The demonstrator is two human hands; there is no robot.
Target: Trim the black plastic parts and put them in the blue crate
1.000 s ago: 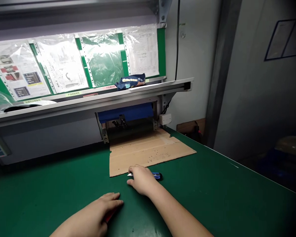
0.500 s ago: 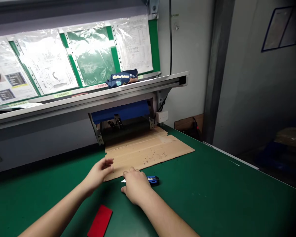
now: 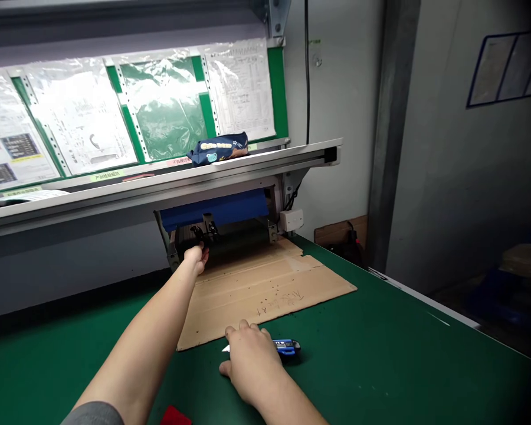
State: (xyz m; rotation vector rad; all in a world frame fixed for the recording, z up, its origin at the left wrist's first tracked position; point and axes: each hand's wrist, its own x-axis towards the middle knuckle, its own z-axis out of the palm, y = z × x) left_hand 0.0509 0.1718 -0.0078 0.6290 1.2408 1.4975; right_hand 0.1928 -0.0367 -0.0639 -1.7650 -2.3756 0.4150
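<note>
While the left hand [image 3: 197, 258] reaches out from a grey sleeve [image 3: 92, 414] over the green desk [image 3: 48, 366], its fingers [image 3: 200, 252] curl at a small black fitting [image 3: 206, 233] beneath a blue bar [image 3: 215, 209], though whether they clench it cannot be told. A red piece [image 3: 174, 417] shows at the bottom of the view. A corrugated cardboard sheet [image 3: 265, 289] lies flat on the desk, its far end running in under a dark roller [image 3: 230, 233]. It bears creases and pen marks, with no cut through it visible, and its long axis slants across the desk from left to right. At its near edge, the right hand [image 3: 248, 366] lies palm down over a blue-handled utility knife [image 3: 287, 348]. The knife's white blade [image 3: 225, 349] points left, its long axis following that edge. The hand hides the handle's middle, so whether the bent fingers grasp it cannot be told.
</note>
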